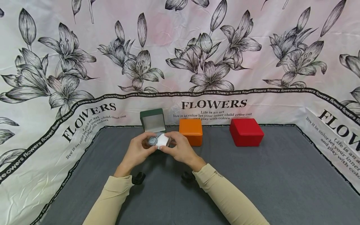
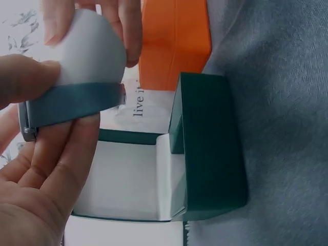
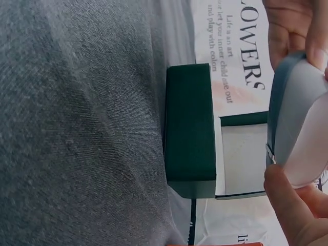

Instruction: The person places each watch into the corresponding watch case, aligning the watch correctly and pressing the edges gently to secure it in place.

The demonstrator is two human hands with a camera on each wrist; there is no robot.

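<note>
A watch (image 1: 152, 140) with a blue-grey strap (image 2: 72, 105) is wrapped around a white cushion (image 1: 162, 141). Both hands hold the pair in front of a green box (image 1: 153, 119), whose lid stands raised with a pale lining. My left hand (image 1: 137, 150) grips the watch side, its fingers under the strap and thumb against the cushion. On the other side my right hand (image 1: 182, 147) pinches the cushion and strap, a fingertip by the buckle (image 3: 270, 152). The wrist views show the box's green outer wall (image 2: 212, 148) just below the hands; its inside is partly hidden.
An orange box (image 1: 191, 132) stands closed just right of the green one. Farther right is a closed red box (image 1: 246, 132). Grey cloth (image 1: 281, 175) covers the table, and a flower-printed sheet (image 1: 213, 106) hangs behind.
</note>
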